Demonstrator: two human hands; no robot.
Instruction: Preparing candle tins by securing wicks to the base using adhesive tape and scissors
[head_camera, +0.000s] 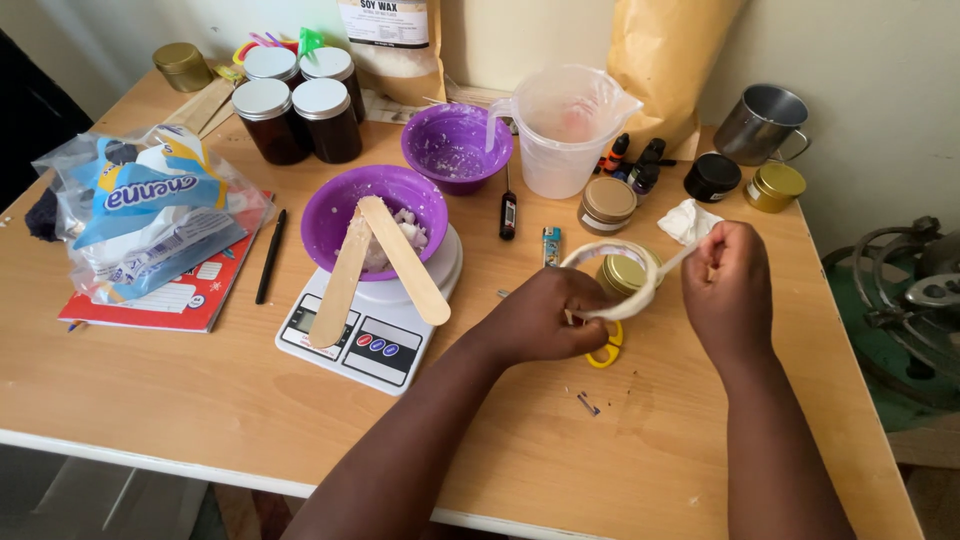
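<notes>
My left hand (545, 318) grips a roll of white tape (612, 262) above the wooden table (230, 400). My right hand (725, 285) pinches the pulled-out end of the tape (683, 258), stretched to the right of the roll. Through the roll's ring I see a small tin with a gold lid (622, 274). Yellow-handled scissors (605, 350) lie under my left hand, mostly hidden.
A white kitchen scale (375, 335) carries a purple bowl (345, 200) with two wooden sticks across it. Behind stand a second purple bowl (455, 145), a clear jug (565, 125), dark jars (295, 115), a metal mug (760, 122), small tins, a lighter, a thermometer. A plastic bag (150, 215) lies left.
</notes>
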